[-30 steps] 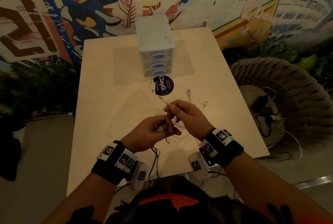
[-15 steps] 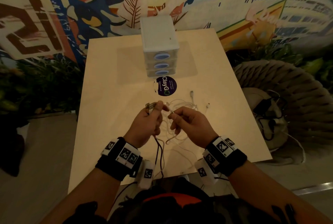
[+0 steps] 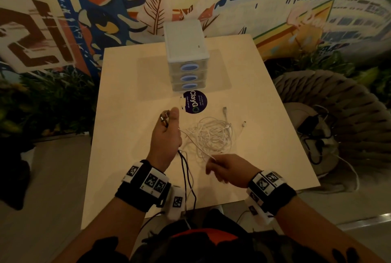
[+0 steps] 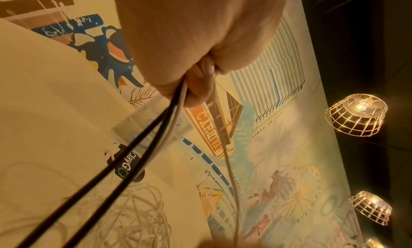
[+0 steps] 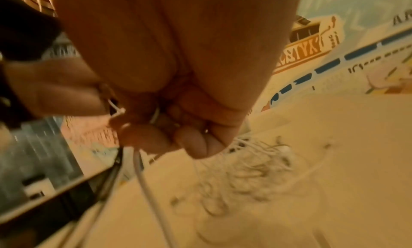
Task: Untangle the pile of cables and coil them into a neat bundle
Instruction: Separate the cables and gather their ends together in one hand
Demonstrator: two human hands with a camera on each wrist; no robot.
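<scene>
A tangle of thin white cables (image 3: 211, 135) lies on the pale wooden table (image 3: 131, 127), with loose plug ends (image 3: 224, 109) toward the far right. My left hand (image 3: 167, 133) is raised over the table, gripping black cables (image 3: 186, 178) and a white strand; metal plugs (image 3: 164, 119) stick out past its thumb. In the left wrist view the black cables (image 4: 125, 167) and the white strand (image 4: 229, 172) run out of the closed fist. My right hand (image 3: 224, 169) sits near the front edge and pinches a white cable (image 5: 142, 177) that leads back to the tangle (image 5: 252, 165).
A small white drawer unit (image 3: 186, 55) with blue oval handles stands at the table's far middle. A dark round sticker (image 3: 194, 101) lies in front of it. A woven chair (image 3: 330, 114) holding dark gear stands to the right. A painted wall rises behind.
My right hand has pulled back toward the front edge, drawing a white strand out of the tangle. My left hand has moved slightly left and farther out, still holding the plugs and black cables.
</scene>
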